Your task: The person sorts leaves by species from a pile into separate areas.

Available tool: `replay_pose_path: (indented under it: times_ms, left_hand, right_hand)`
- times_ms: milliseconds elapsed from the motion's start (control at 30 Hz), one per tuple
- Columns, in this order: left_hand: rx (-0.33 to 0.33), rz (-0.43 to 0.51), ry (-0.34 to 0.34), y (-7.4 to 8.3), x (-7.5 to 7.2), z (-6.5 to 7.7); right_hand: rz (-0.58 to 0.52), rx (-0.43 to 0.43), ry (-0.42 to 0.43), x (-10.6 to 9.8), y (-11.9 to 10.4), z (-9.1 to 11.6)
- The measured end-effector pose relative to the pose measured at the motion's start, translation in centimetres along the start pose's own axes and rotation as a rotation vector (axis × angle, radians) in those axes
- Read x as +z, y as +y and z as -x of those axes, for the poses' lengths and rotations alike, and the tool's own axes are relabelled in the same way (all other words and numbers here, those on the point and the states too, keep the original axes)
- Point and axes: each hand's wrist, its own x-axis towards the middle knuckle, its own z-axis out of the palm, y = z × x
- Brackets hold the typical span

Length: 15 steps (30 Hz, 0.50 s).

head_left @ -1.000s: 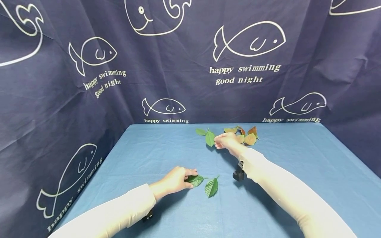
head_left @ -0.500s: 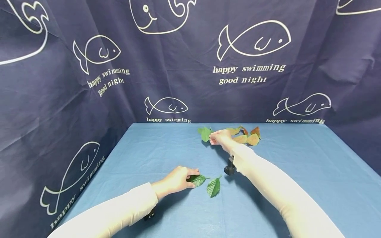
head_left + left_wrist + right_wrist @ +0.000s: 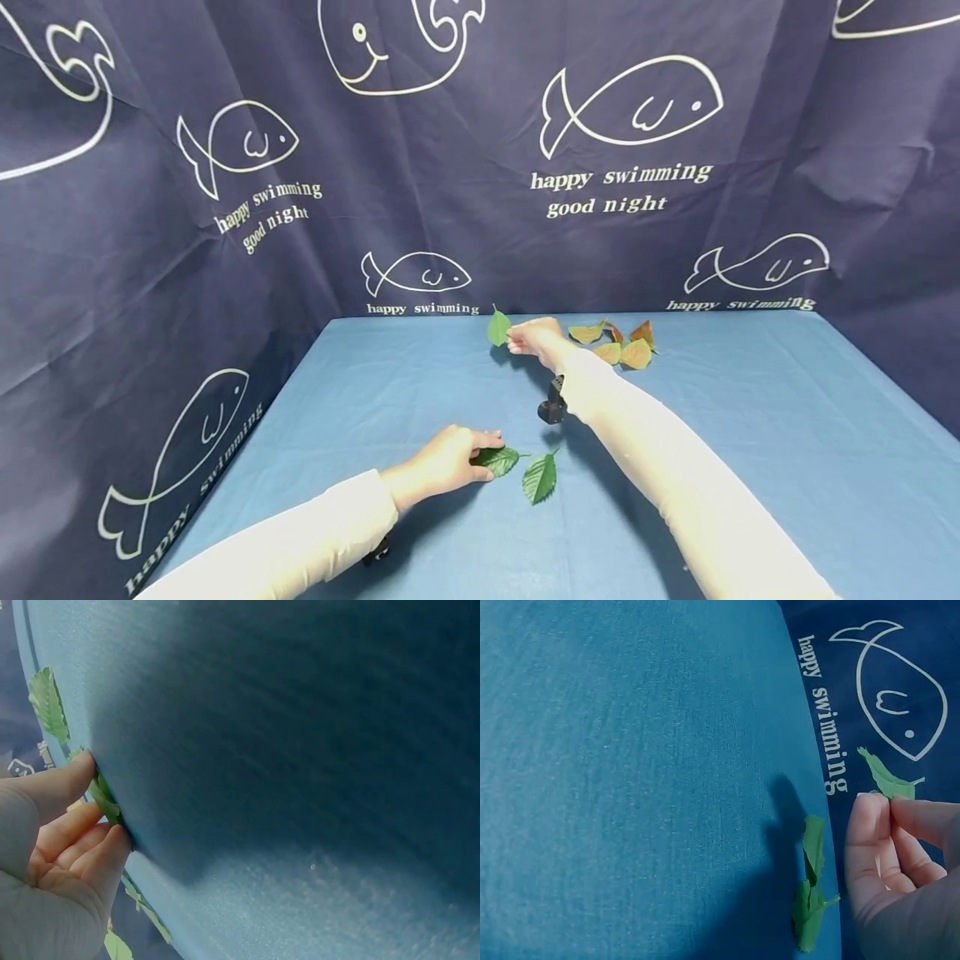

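My right hand [image 3: 536, 337] pinches a green leaf [image 3: 498, 328] near the back edge of the blue-covered table. In the right wrist view that pinched leaf [image 3: 889, 780] stands off the cloth, between thumb and fingertip. Below it, other green leaf pieces [image 3: 808, 915] lie on the cloth; the head view hides them. Nearer the front, my left hand [image 3: 450, 457] has thumb and fingers at a serrated green leaf [image 3: 501, 460], partly covered by the hand. The left wrist view shows this leaf [image 3: 105, 799] between thumb and fingers. Beside it lies a second serrated leaf [image 3: 540, 478].
Several yellow and brown leaves [image 3: 636, 354] lie at the back, right of my right hand. A dark blue curtain [image 3: 495, 233] with white fish drawings hangs behind and along the left side. A black wrist device [image 3: 551, 410] hangs under the right cuff.
My right hand has moved left along the back with the pinched leaf, away from the yellow leaves. The left hand has stayed at its serrated leaf.
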Motion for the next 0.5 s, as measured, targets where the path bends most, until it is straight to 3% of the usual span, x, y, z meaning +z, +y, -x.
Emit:
replay_pose_path:
  times_ms: [500]
  left_hand:
    - [-0.014,-0.048,-0.004,0.0,0.0,0.0]
  right_hand:
    - [-0.019,0.044,0.033,0.7,1.4,-1.6]
